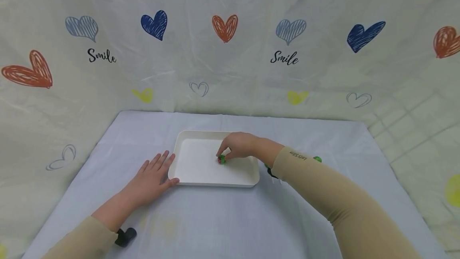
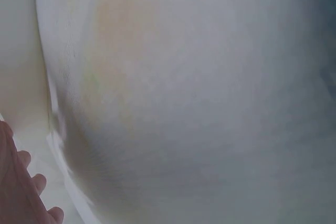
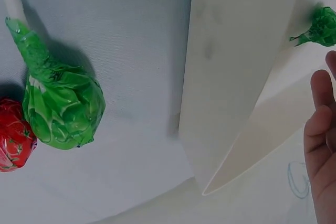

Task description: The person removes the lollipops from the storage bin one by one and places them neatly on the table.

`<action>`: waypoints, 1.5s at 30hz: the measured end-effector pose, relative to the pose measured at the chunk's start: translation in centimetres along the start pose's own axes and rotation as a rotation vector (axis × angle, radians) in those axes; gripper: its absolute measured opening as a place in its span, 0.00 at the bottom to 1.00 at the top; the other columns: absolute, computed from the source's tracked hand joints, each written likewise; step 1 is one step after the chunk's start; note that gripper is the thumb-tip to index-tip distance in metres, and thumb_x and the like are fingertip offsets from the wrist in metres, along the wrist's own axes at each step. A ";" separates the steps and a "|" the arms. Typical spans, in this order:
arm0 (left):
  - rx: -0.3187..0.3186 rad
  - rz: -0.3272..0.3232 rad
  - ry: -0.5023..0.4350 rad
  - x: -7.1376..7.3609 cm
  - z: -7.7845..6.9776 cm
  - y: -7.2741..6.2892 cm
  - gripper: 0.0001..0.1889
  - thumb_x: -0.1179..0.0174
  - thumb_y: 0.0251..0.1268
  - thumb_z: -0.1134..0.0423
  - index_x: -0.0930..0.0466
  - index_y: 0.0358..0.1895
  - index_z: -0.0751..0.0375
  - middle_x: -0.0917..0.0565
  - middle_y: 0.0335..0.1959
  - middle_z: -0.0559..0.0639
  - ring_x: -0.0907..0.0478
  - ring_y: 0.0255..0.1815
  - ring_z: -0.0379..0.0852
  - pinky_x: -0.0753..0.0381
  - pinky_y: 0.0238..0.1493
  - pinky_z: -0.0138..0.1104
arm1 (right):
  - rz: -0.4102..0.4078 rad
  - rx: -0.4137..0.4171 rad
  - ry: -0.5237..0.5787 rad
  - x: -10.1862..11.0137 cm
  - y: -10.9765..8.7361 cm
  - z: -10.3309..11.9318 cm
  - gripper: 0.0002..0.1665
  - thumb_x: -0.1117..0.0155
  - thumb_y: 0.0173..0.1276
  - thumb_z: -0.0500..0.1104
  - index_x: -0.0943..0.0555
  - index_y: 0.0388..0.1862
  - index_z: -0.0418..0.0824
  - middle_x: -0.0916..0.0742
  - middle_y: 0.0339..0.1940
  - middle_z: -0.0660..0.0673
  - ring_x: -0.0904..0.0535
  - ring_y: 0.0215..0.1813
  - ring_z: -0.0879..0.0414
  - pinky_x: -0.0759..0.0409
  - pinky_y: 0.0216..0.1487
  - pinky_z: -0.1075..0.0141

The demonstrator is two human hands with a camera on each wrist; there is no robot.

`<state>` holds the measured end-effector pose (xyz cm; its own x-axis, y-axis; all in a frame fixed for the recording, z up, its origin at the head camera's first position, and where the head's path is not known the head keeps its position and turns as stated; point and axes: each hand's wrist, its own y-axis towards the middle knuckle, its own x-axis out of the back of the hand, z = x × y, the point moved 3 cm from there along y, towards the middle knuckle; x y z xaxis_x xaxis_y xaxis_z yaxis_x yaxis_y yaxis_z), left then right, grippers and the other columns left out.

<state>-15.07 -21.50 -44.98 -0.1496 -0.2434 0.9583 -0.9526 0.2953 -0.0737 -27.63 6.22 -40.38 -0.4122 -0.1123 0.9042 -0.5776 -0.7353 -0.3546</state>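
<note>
My left hand (image 1: 152,179) lies flat with spread fingers at the left rim of the white tray (image 1: 215,184), its thumb at the near left corner. My right hand (image 1: 240,146) reaches over the tray with its fingers bent down, pinching a small green and red wrapped lollipop (image 1: 221,159) close over the tray's floor. In the right wrist view, a green wrapped lollipop head (image 3: 323,27) with a twisted wrapper end shows just beyond the fingertips. A few fingers (image 2: 39,183) of my left hand show at the left wrist view's lower left.
Right of the tray, a green lollipop (image 3: 65,106) with a white stick lies beside a red one (image 3: 13,135) on the white cloth. Another green lollipop (image 1: 317,158) shows past my right sleeve. A curtain (image 1: 230,63) printed with hearts hangs behind the table.
</note>
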 end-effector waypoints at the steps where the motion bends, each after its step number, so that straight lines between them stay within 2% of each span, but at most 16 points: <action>1: -0.001 0.001 -0.002 0.0 -0.1 0.0 0.47 0.50 0.68 0.32 0.53 0.81 0.56 0.53 0.81 0.59 0.56 0.79 0.64 0.56 0.73 0.64 | 0.005 -0.011 -0.007 -0.1 0.1 0.0 0.17 0.31 0.68 0.48 0.14 0.54 0.64 0.16 0.55 0.65 0.22 0.54 0.66 0.24 0.55 0.68; 6: -0.005 -0.005 -0.010 0.1 -0.2 -0.1 0.48 0.50 0.68 0.31 0.53 0.80 0.57 0.52 0.81 0.60 0.56 0.79 0.64 0.56 0.73 0.64 | 0.018 -0.002 -0.032 -0.4 0.3 0.3 0.18 0.33 0.69 0.46 0.15 0.55 0.65 0.16 0.53 0.67 0.23 0.51 0.66 0.24 0.52 0.68; 11: -0.006 -0.009 0.004 -0.6 0.5 0.2 0.49 0.51 0.67 0.30 0.55 0.81 0.56 0.53 0.81 0.59 0.56 0.79 0.64 0.57 0.73 0.64 | 0.013 0.027 -0.048 -0.5 0.4 0.6 0.18 0.34 0.70 0.44 0.14 0.55 0.61 0.15 0.52 0.67 0.22 0.54 0.65 0.26 0.59 0.68; 14: -0.001 0.003 0.014 -0.9 0.8 0.3 0.49 0.54 0.66 0.27 0.56 0.81 0.54 0.54 0.81 0.57 0.58 0.80 0.61 0.58 0.74 0.62 | 0.008 0.016 -0.044 -0.6 0.5 0.6 0.17 0.32 0.69 0.44 0.14 0.54 0.60 0.15 0.51 0.66 0.22 0.56 0.64 0.26 0.61 0.67; 17: -0.016 -0.011 -0.010 -0.8 0.6 0.2 0.49 0.53 0.66 0.28 0.55 0.81 0.54 0.53 0.81 0.58 0.57 0.80 0.63 0.57 0.73 0.64 | 0.005 -0.002 -0.026 -0.5 0.4 0.5 0.17 0.30 0.68 0.46 0.14 0.55 0.59 0.14 0.49 0.66 0.22 0.55 0.64 0.26 0.60 0.67; 23: -0.007 -0.020 -0.029 -0.3 -0.1 0.1 0.49 0.49 0.67 0.31 0.53 0.80 0.57 0.52 0.81 0.60 0.56 0.79 0.64 0.57 0.73 0.64 | 0.013 -0.015 0.010 -0.7 0.0 0.2 0.18 0.30 0.67 0.48 0.14 0.56 0.61 0.14 0.48 0.67 0.21 0.54 0.64 0.25 0.59 0.67; 30: 0.016 0.007 0.020 -1.0 0.6 0.4 0.49 0.51 0.67 0.30 0.55 0.81 0.55 0.54 0.81 0.57 0.58 0.80 0.61 0.58 0.74 0.62 | 0.003 -0.037 -0.013 -0.7 -0.3 -0.1 0.16 0.28 0.64 0.52 0.12 0.51 0.61 0.14 0.47 0.67 0.21 0.52 0.65 0.23 0.54 0.66; 36: 0.011 0.009 0.009 -1.4 1.0 0.5 0.49 0.50 0.66 0.30 0.56 0.81 0.54 0.54 0.81 0.58 0.59 0.80 0.62 0.59 0.73 0.63 | -0.001 -0.052 -0.011 -0.8 -0.4 -0.3 0.14 0.27 0.63 0.52 0.12 0.49 0.60 0.13 0.47 0.66 0.20 0.53 0.64 0.24 0.57 0.64; 45: 0.003 -0.007 -0.001 -0.7 0.3 0.1 0.48 0.50 0.67 0.31 0.54 0.81 0.56 0.53 0.81 0.60 0.57 0.79 0.64 0.57 0.73 0.64 | -0.008 -0.052 -0.003 -1.0 -0.6 -0.9 0.15 0.26 0.63 0.52 0.12 0.50 0.60 0.13 0.46 0.65 0.20 0.53 0.66 0.24 0.58 0.65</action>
<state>-15.18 -21.58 -45.72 -0.1430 -0.2460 0.9587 -0.9543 0.2909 -0.0677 -27.48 7.39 -41.26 -0.4054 -0.1086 0.9077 -0.6164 -0.7007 -0.3591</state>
